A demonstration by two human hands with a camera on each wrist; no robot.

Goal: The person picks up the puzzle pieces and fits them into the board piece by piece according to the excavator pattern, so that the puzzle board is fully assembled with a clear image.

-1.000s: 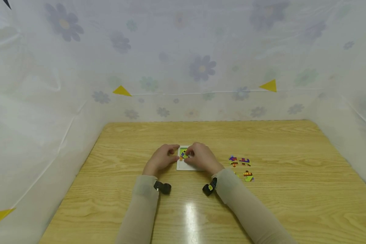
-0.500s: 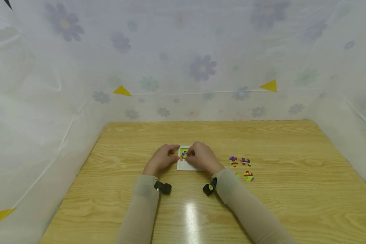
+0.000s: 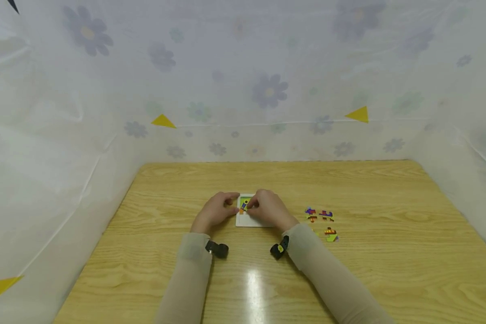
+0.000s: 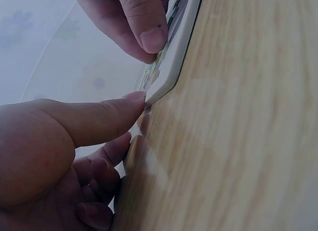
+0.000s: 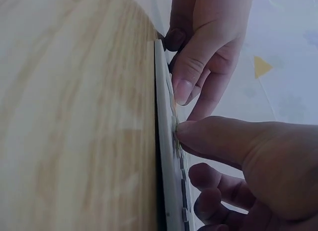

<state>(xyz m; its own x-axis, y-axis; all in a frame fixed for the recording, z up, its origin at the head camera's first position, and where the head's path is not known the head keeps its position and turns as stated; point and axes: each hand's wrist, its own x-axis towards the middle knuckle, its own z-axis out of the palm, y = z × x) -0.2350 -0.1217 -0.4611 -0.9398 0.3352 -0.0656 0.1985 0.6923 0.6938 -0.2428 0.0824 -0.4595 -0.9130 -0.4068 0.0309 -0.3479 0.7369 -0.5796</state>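
A white puzzle tray (image 3: 249, 222) lies flat on the table, with green, blue and orange jigsaw pieces (image 3: 243, 206) showing in its left part. My left hand (image 3: 216, 209) is at the tray's left side: the thumb touches the edge and the index finger reaches the upper left corner. Over the tray, my right hand (image 3: 270, 209) pinches a small puzzle piece (image 5: 177, 136) between thumb and index finger. That piece is mostly covered by the fingertips. The right hand also hides the tray's right part in the head view.
Right of the tray lie several loose puzzle pieces: two purple and red ones (image 3: 326, 215) farther back, a yellow-green and orange one (image 3: 330, 235) nearer, and another partly behind the right sleeve (image 3: 303, 243). A flowered white curtain (image 3: 243, 144) stands behind the wooden table (image 3: 166, 180).
My right thumb and index finger, apart a second ago, have come together over the tray. The left hand, the tray and the loose pieces keep their places.
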